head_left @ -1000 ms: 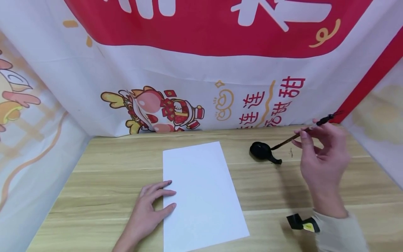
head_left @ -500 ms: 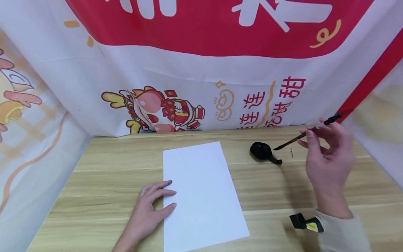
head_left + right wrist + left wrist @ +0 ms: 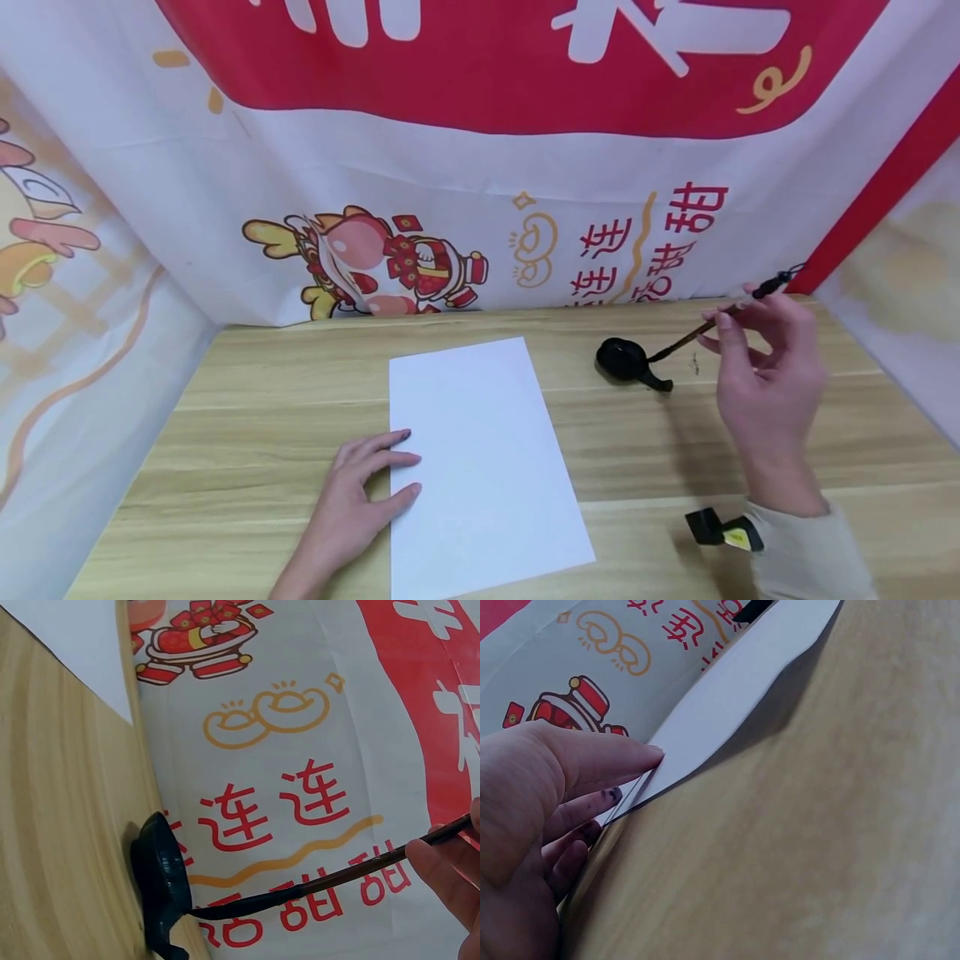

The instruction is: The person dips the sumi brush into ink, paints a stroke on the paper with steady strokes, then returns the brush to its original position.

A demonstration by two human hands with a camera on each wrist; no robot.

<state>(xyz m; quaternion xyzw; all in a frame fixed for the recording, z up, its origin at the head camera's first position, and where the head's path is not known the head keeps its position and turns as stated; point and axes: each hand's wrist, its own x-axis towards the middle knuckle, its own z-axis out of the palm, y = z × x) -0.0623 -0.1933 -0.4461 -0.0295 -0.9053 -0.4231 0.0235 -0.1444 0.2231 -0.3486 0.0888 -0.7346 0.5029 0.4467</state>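
A blank white sheet of paper (image 3: 483, 475) lies on the wooden table. My left hand (image 3: 356, 492) rests on its left edge, fingers spread; in the left wrist view the thumb (image 3: 622, 757) touches the paper and a dark smudge marks one fingertip. In my right hand (image 3: 772, 383) I pinch a brown calligraphy brush (image 3: 697, 332), its dark tip pointing down to the left. That tip meets the rim of a small black ink dish (image 3: 621, 360) with a curved handle-like end, seen from the side as a black dish (image 3: 163, 862) in the right wrist view.
Dark marks (image 3: 695, 363) spot the table (image 3: 270, 417) right of the dish. A printed cloth (image 3: 450, 167) with red characters hangs behind the table, and more cloth stands at both sides. A black device with a yellow label (image 3: 723, 531) sits at my right wrist.
My right hand drew the brush back to the right, off the dish, then brought it left again so the tip meets the rim. My left hand and the paper have stayed still.
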